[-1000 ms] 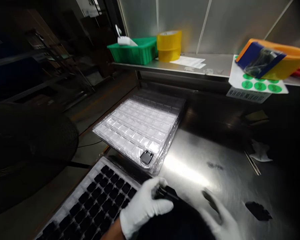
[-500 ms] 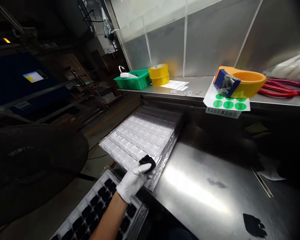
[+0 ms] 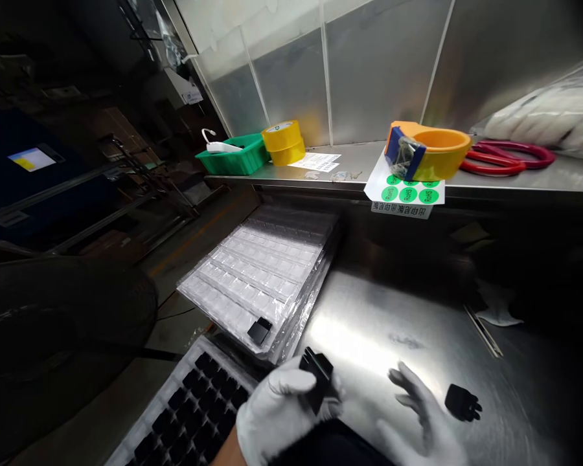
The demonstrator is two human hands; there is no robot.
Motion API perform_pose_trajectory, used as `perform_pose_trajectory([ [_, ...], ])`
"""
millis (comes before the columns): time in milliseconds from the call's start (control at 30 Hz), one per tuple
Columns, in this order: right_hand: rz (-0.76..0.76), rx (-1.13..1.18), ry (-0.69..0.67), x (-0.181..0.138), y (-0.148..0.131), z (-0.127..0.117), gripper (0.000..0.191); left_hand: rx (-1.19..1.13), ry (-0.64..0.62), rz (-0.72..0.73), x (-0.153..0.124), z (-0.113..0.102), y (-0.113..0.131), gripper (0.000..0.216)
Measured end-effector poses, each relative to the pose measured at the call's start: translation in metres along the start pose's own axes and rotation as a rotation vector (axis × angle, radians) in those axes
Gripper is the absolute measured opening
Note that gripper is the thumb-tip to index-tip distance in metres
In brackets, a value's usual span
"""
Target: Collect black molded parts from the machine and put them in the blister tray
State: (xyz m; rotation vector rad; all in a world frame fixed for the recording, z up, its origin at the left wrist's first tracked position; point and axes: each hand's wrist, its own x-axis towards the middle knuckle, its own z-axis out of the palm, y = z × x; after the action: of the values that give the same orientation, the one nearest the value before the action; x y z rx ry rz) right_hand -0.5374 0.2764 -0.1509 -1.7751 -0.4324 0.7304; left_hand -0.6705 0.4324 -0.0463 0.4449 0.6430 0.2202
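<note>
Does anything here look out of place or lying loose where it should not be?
Yes. One small black part lies loose on the bare steel table, near the right hand, outside any tray. The clear tray holds just one black piece. The left hand grips another part.

Bench: a stainless steel worktop (image 3: pixel 393 323) with a bright glare patch near its middle.
Shelf: a raised steel ledge (image 3: pixel 515 184) runs along the back of the bench.
Wall: brushed metal panels (image 3: pixel 369 65) with vertical seams rise behind the ledge.
Floor: dull grey concrete (image 3: pixel 194 226) with a faint orange line, left of the bench.
Left side: dim metal racks (image 3: pixel 126 175) and a small lit screen (image 3: pixel 26 158).
Light: strong from above the bench, the room beyond dark.
</note>
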Motion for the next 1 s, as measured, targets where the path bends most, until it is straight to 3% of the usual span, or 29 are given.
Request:
perform_pose_trajectory([
  [67,-0.290,0.045,-0.205,-0.005,-0.032,0.016,0.079,-0.086,-0.037,-0.058,-0.002,0.005,-0.020,0.023],
  [133,-0.545,0.101,-0.326,-0.006,-0.052,0.025,0.085,-0.119,-0.019,0.004,-0.008,0.009,-0.035,0.029],
  [200,-0.664,0.158,-0.380,-0.003,-0.060,0.030,0.082,-0.124,-0.007,0.100,-0.015,0.014,-0.043,0.035],
  [367,-0.690,0.186,-0.506,0.000,-0.054,0.033,0.055,-0.029,0.012,0.170,-0.029,0.015,-0.041,0.033],
  [467,-0.630,0.149,-0.593,-0.004,-0.051,0.034,0.054,0.037,-0.008,0.155,-0.031,0.007,-0.041,0.034],
  [567,-0.615,0.122,-0.534,-0.010,-0.054,0.038,0.054,0.033,0.027,0.159,-0.031,-0.002,-0.045,0.035],
  [633,-0.651,0.095,-0.482,-0.011,-0.056,0.045,0.062,0.039,0.028,0.166,-0.031,-0.006,-0.042,0.036],
  [733,-0.702,0.052,-0.537,-0.006,-0.047,0.056,0.090,0.209,-0.032,0.070,-0.029,-0.012,-0.019,0.034],
  [800,-0.542,-0.048,-0.589,0.002,-0.029,0.058,0.092,0.446,0.038,0.037,-0.028,-0.020,0.008,0.031],
  [867,-0.159,-0.161,-0.521,0.011,0.003,0.052,0.078,0.737,0.217,0.119,-0.026,-0.035,0.040,0.030],
  [933,0.244,-0.159,-0.287,0.019,0.047,0.032,0.068,1.002,0.450,0.245,-0.019,-0.056,0.070,0.031],
  [1000,0.496,-0.208,-0.065,0.022,0.095,0.003,0.058,1.160,0.606,0.319,-0.007,-0.079,0.097,0.033],
])
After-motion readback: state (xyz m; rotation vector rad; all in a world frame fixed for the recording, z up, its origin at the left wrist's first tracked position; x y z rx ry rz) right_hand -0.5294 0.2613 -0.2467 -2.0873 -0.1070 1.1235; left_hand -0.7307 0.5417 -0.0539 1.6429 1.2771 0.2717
